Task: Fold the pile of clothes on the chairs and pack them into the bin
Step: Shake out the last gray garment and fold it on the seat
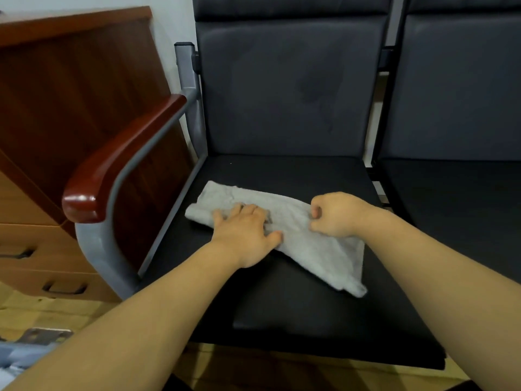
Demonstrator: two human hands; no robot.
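A light grey cloth garment (318, 249) lies partly folded on the black seat of the left chair (296, 306). My left hand (245, 232) lies flat on the cloth's left half, fingers spread and pressing it down. My right hand (335, 214) is curled at the cloth's upper right edge and pinches the fabric there. The garment's near right corner reaches toward the seat's front. No bin is clearly in view.
The chair has a red-brown wooden armrest (118, 162) on a grey metal frame at the left. A second black chair (456, 114) stands to the right. A wooden cabinet with drawers (56, 108) is at the left. Greyish items (31, 345) lie on the floor, bottom left.
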